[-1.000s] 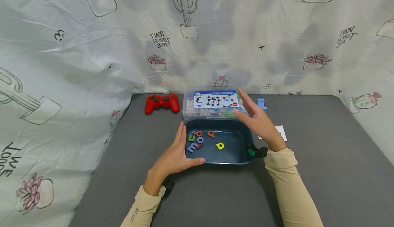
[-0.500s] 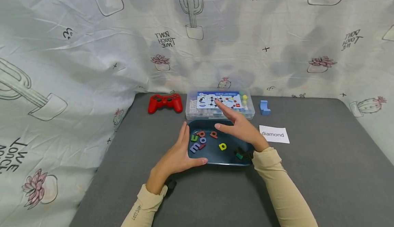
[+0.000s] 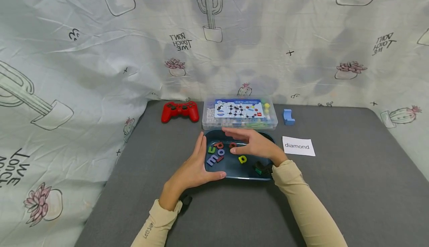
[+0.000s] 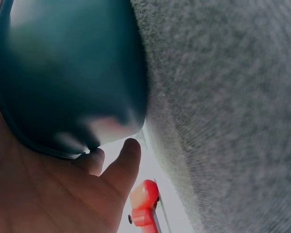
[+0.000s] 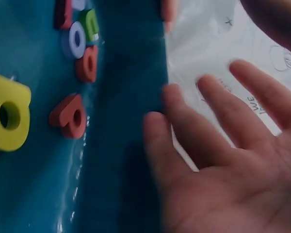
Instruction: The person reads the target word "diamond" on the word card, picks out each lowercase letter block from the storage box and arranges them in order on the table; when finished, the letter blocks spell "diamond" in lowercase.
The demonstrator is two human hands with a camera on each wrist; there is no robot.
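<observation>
R hand [image 3: 256, 145], thumb apart from fingers, holds nothing above tray [image 3: 232, 170]; nearest red letter [image 5: 67, 116] is below thumb-finger gap. L hand [image 3: 189, 170] touches tray w/ straight fingers. Progress prob. early: no letter is lifted, the other letters [image 5: 82, 66] also lie in tray.

Left hand [image 3: 191, 168] touches tray [image 3: 233, 169], right hand [image 3: 257, 145] above it.
</observation>
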